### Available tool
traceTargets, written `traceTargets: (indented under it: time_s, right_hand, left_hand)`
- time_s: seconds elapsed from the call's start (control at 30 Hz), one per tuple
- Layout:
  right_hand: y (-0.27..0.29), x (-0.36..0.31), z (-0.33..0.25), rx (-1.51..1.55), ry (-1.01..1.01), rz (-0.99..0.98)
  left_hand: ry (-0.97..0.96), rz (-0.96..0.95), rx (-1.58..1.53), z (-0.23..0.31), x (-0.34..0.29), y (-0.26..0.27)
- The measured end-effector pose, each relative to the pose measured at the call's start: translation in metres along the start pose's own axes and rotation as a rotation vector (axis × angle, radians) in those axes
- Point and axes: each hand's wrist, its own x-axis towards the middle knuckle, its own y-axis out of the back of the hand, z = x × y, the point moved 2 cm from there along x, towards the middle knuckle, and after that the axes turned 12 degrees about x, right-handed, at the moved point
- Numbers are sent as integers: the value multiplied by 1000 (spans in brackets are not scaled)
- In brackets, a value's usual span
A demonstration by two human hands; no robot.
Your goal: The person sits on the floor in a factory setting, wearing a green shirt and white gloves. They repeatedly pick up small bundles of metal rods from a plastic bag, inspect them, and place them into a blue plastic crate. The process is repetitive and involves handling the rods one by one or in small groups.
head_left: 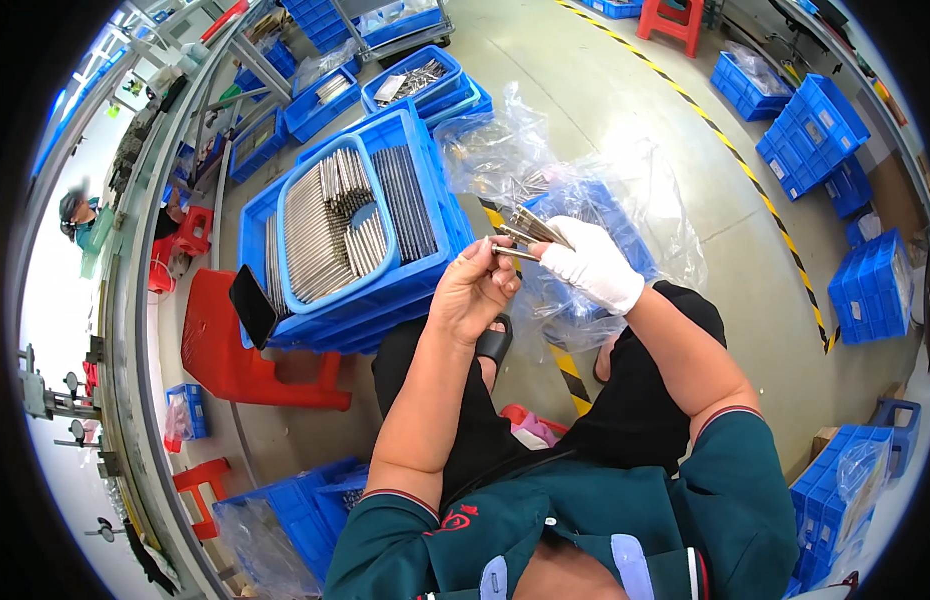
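Observation:
My right hand (591, 268), in a white glove, is closed round a small bunch of metal rods (534, 226) whose ends fan out toward the left. One metal rod (515, 253) lies lower than the others, and its left end sits between the thumb and fingertips of my bare left hand (473, 290). Both hands meet above my knees. To the left, a light-blue oval basket (393, 237) holds many similar rods in rows, with a gap in the middle. It rests on a blue crate (452, 212), where darker rods (403, 203) stand along its right side.
A blue crate (625, 228) under clear plastic bags (675, 225) is on the floor beyond my right hand. A red stool (220, 330) and a dark phone-like slab (253, 306) are left. Blue crates (810, 135) stack at right, past a yellow-black floor stripe (753, 180).

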Motion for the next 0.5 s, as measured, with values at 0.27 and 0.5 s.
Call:
traceTargets:
  time_s: [0.27,0.5]
  right_hand:
    - [0,-2,-5,17,-29,-31]
    - [-4,-4,-1,9,46,6]
  left_hand:
    - [11,-118,-124,-10,1,5]
    - [19,-212,-175,-15,3,6]
